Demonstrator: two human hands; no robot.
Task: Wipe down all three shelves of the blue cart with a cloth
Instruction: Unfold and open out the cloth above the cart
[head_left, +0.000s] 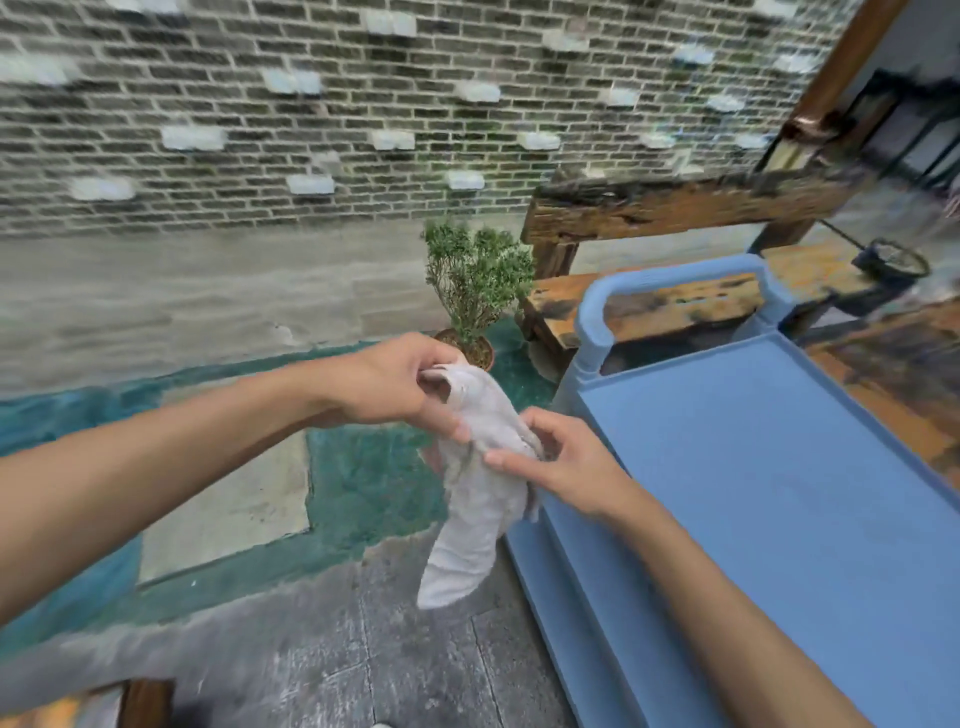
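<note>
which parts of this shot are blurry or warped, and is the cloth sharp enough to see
Head view: the brick wall and right edge smear with motion blur, and wide-angle distortion bows the blue cart; light is soft and even; the cloth, held by the left hand and right hand, is fairly sharp.

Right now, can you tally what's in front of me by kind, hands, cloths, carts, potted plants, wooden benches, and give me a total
Hands: 2, left hand and right hand, both gripping the cloth
Cloths: 1, white cloth
Carts: 1, blue cart
Potted plants: 1, potted plant
Wooden benches: 1, wooden bench behind the cart
Total: 6
</note>
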